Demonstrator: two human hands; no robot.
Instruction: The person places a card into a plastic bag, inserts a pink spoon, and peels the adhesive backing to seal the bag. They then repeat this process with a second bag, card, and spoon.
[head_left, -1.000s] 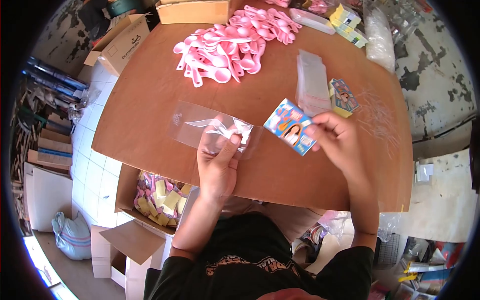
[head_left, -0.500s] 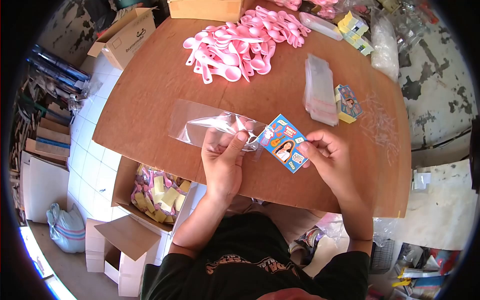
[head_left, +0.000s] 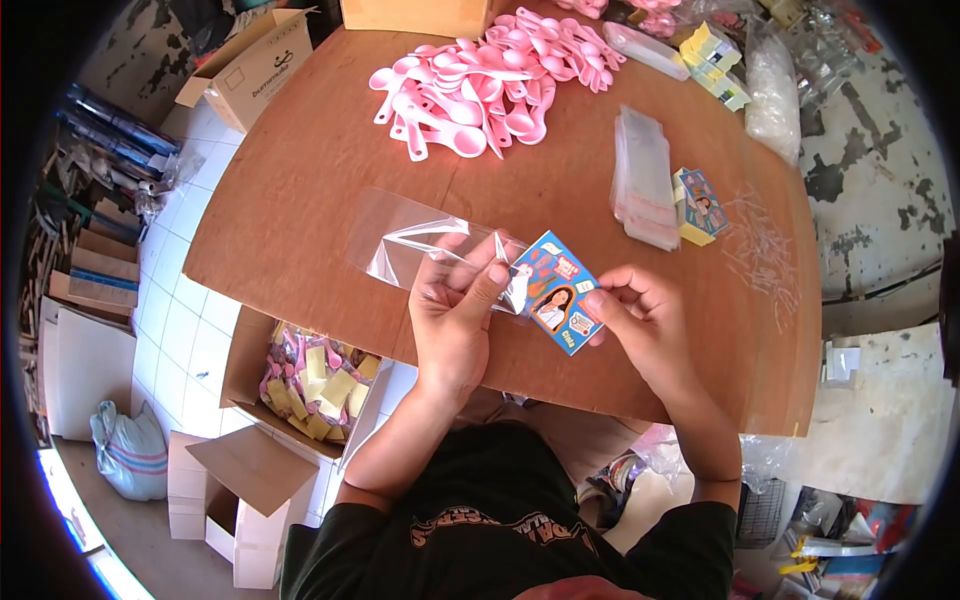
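The person is sliding a printed card (head_left: 553, 292) into the mouth of a clear bag (head_left: 400, 235) that is lying flat on the counter (head_left: 290, 200). The card's left corner is sitting at the bag's opening, and most of the card is lying outside the bag, just to the right of it.

The left hand (head_left: 455, 310) is pinching the bag at its open end, thumb pressing on top and fingers curled in around the crumpled film. The right hand (head_left: 640, 320), just right of the bag, is gripping the card by its far edge between thumb and forefinger, the other fingers folded loosely.

By my reading, the next move is asking for the mouth to be held apart (the film looks bunched under the thumb) and for the card to be kept level with the bag's length.

Beyond the bag, a heap of pink spoons (head_left: 470, 85) is lying; to the bag's right, a stack of empty bags (head_left: 645, 180) and a small stack of cards (head_left: 698, 203) are sitting side by side.
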